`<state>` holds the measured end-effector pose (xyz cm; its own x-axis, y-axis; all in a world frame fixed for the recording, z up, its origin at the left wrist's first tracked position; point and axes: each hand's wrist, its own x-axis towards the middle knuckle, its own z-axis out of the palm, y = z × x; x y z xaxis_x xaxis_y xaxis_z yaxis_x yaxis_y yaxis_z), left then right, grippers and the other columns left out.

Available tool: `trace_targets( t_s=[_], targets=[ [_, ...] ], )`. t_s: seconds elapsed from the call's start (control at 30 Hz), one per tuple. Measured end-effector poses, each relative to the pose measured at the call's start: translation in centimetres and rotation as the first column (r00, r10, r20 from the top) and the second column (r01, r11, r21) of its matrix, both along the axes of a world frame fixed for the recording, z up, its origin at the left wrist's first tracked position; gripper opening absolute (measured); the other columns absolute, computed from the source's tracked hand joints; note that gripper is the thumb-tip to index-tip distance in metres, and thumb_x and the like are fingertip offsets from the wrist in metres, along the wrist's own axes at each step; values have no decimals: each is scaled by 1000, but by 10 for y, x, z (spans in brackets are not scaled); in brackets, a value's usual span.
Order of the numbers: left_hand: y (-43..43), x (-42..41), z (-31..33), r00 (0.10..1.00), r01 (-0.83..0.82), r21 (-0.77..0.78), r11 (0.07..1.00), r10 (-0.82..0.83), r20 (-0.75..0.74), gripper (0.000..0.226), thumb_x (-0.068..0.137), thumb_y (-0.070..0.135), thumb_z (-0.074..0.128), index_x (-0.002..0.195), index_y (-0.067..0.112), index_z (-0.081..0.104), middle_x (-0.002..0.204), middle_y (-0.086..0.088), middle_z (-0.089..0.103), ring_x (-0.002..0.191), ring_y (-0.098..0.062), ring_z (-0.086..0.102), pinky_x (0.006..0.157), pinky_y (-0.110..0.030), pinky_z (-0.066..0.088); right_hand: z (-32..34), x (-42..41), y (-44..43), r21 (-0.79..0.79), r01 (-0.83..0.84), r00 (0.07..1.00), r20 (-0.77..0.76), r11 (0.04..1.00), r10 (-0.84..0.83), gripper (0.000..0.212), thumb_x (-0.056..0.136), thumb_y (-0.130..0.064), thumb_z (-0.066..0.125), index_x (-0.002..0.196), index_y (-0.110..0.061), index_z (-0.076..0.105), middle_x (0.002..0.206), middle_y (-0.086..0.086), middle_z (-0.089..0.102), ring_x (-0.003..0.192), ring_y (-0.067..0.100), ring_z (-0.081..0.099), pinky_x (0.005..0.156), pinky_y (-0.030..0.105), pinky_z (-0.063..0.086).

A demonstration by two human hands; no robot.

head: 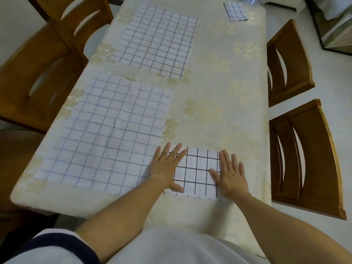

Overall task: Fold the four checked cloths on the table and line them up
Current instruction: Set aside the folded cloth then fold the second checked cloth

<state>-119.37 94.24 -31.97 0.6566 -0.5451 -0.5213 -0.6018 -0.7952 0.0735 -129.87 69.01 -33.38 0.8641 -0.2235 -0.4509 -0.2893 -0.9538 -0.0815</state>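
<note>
Palms down, left hand (167, 168) and right hand (229, 174) press flat, fingers straight, on the folded black-checked cloth (196, 172) at the desk's (238, 111) near edge.

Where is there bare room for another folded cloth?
Bare: the right strip of the table, between far folded cloth and near folded cloth under the left hand and right hand. Crowded: left half, covered by near spread cloth and far spread cloth.

single wide-angle head cam, looks forward and down along the table (213, 88) from its near end; far end seems soft.
</note>
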Motion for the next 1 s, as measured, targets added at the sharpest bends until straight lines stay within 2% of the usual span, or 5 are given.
trace_targets(
  t_s=[0.13,0.27,0.57,0.87,1.0],
  targets=[
    [4,1,4,1000,9,84,996,-9,-2,151,58,89,66,144,30,-44,151,1,-49,140,-32,-42,116,-57,-20,6,9,-8,32,58,998,-32,998,-57,91,91,-78,16,155,-27,-22,160,-11,-31,151,23,-22,124,46,-7],
    [-18,4,18,996,66,90,994,-72,61,139,71,81,63,155,14,-24,160,-11,-33,148,-40,-28,121,-56,-12,15,6,7,150,323,919,184,934,-348,104,84,-62,66,158,-10,15,163,12,21,148,34,21,120,47,20],
    [-46,-13,9,996,-16,-78,997,9,-84,139,67,80,68,158,20,-19,164,-6,-29,151,-35,-21,122,-59,-5,26,0,10,634,689,448,9,352,-894,75,82,-42,79,141,-9,48,132,5,58,118,26,58,104,45,48],
    [-45,-11,5,994,-23,-88,996,13,-108,148,59,77,77,156,27,-23,161,-3,-35,150,-34,-26,121,-58,-8,43,2,12,623,722,546,-245,301,-801,34,89,-31,74,99,1,70,81,14,70,78,32,68,76,46,59],
    [-45,-11,4,994,-24,-103,994,13,-109,147,59,76,78,155,31,-24,161,-3,-35,149,-34,-28,120,-58,-11,45,-7,19,603,620,681,-94,503,-726,30,96,-26,63,90,2,67,91,25,71,79,32,68,71,46,55]
  ],
)
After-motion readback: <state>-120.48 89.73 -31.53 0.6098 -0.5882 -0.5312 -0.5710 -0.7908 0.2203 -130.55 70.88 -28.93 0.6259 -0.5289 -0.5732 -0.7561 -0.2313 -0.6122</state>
